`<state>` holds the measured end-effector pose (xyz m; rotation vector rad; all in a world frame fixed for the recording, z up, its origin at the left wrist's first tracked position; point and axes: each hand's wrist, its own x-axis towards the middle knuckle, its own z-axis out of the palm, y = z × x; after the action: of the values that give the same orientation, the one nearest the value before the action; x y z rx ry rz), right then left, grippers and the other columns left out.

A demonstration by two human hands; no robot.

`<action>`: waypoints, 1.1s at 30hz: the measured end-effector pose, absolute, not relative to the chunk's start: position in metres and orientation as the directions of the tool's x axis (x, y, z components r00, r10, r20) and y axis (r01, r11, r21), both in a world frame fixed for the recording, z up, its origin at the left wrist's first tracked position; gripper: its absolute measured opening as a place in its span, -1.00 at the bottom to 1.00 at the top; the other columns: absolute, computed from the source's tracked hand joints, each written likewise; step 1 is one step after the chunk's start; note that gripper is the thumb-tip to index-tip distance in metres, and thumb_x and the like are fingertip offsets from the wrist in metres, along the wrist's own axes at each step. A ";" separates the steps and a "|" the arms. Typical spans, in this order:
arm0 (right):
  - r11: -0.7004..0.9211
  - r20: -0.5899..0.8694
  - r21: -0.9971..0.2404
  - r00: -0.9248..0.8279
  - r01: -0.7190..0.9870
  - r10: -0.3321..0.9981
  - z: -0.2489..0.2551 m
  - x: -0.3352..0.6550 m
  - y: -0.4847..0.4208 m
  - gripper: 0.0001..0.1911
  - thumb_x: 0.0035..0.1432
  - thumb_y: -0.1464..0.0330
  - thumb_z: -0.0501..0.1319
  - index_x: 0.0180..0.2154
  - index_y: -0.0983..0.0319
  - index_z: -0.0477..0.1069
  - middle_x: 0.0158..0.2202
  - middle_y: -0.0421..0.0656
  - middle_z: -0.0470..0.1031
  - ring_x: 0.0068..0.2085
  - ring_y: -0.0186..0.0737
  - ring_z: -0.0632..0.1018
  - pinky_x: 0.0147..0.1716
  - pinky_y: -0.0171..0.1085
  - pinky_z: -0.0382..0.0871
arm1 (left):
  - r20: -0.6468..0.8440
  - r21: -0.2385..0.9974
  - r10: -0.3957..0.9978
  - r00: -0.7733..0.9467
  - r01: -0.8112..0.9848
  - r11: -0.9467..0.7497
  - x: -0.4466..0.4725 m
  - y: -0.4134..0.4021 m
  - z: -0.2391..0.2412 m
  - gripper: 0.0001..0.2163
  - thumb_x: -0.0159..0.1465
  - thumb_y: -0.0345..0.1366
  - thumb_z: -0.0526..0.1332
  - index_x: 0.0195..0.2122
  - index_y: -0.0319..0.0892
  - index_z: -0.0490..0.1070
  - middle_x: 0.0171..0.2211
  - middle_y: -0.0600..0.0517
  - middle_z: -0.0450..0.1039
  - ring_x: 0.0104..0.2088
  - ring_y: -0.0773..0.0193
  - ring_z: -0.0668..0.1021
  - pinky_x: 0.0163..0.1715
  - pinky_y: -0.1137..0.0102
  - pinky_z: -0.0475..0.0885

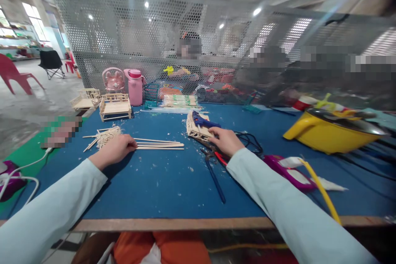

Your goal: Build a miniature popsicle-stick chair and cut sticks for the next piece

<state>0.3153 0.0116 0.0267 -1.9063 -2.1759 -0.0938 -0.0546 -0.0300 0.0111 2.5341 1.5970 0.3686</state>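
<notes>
My left hand [116, 148] rests on the blue table [161, 181], fingers curled over the near ends of several long thin wooden sticks [161, 144]. A heap of short sticks [105, 136] lies just beyond it. My right hand [225, 140] reaches forward and touches a small wooden stick model [196, 130], fingers closed against its side. A blue glue gun [202, 120] lies on top of that model. Pliers with blue and red handles [215, 169] lie under my right wrist.
Small wooden furniture models [114, 106] and a pink bottle [135, 86] stand at the back left. A yellow pot [331, 132] sits on the right, with black cables [250, 140] and a purple object [287, 171] near it. Behind a mesh screen [154, 33], other people sit.
</notes>
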 end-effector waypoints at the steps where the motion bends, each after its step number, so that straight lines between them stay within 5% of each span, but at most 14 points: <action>1: 0.152 0.234 -0.103 -0.125 0.983 0.964 0.026 0.315 0.019 -0.71 0.04 0.36 0.17 -0.15 0.26 0.43 -0.17 -0.07 0.53 -0.16 -0.13 0.52 -0.19 -0.30 0.30 | 0.139 0.233 0.900 0.413 0.870 -0.435 -0.055 -0.030 0.010 -0.81 0.15 -0.35 0.07 -0.39 -0.18 0.50 -0.38 -0.02 0.52 -0.36 0.26 0.50 -0.33 0.44 0.33; 13: 0.129 0.302 -0.032 -0.113 0.991 0.947 0.039 0.316 0.042 -0.79 0.05 0.30 0.12 -0.28 0.25 0.41 -0.33 -0.08 0.54 -0.33 -0.20 0.51 -0.36 -0.32 0.26 | 0.122 0.240 0.901 0.417 0.868 -0.434 -0.055 -0.027 0.008 -0.80 0.16 -0.35 0.06 -0.38 -0.18 0.48 -0.36 -0.01 0.51 -0.36 0.25 0.49 -0.33 0.42 0.32; 16: 0.189 0.066 0.024 -0.190 0.982 0.980 0.045 0.325 -0.006 -0.79 0.01 0.20 0.12 -0.51 0.20 0.33 -0.54 -0.17 0.47 -0.49 -0.24 0.44 -0.52 -0.34 0.18 | 0.118 0.226 0.899 0.421 0.871 -0.437 -0.056 -0.026 0.006 -0.80 0.16 -0.33 0.06 -0.39 -0.17 0.48 -0.36 -0.02 0.51 -0.36 0.23 0.49 -0.34 0.41 0.31; 19: 0.253 -0.080 -0.048 -0.256 0.966 0.963 0.044 0.330 -0.049 -0.77 0.06 0.18 0.06 -0.44 0.19 0.32 -0.50 -0.18 0.48 -0.47 -0.24 0.46 -0.50 -0.34 0.21 | 0.111 0.210 0.900 0.422 0.875 -0.437 -0.055 -0.025 0.006 -0.79 0.16 -0.32 0.05 -0.38 -0.17 0.48 -0.36 -0.03 0.50 -0.35 0.21 0.49 -0.34 0.39 0.31; 25: 0.141 0.044 -0.041 -0.139 0.989 0.989 0.031 0.321 -0.074 -0.57 0.06 0.18 0.07 -0.04 0.20 0.26 -0.16 -0.08 0.49 -0.22 -0.15 0.52 -0.33 -0.30 0.30 | 0.098 0.182 0.904 0.416 0.886 -0.427 -0.053 -0.028 0.010 -0.79 0.16 -0.33 0.04 -0.37 -0.18 0.47 -0.34 -0.03 0.50 -0.33 0.21 0.48 -0.32 0.39 0.31; 33: 0.095 0.309 0.280 -0.183 0.955 0.933 0.028 0.317 -0.047 -0.64 0.15 0.36 -0.09 -0.14 0.24 0.40 -0.18 -0.04 0.50 -0.27 -0.13 0.52 -0.43 -0.29 0.22 | 0.118 0.200 0.894 0.433 0.871 -0.448 -0.053 -0.030 0.011 -0.79 0.16 -0.32 0.04 -0.38 -0.18 0.47 -0.34 -0.04 0.49 -0.34 0.22 0.48 -0.32 0.39 0.32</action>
<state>0.3171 -0.0466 0.0280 -1.9739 -2.2854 -0.6541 -0.0532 -0.0303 0.0111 2.5653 1.5862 0.3144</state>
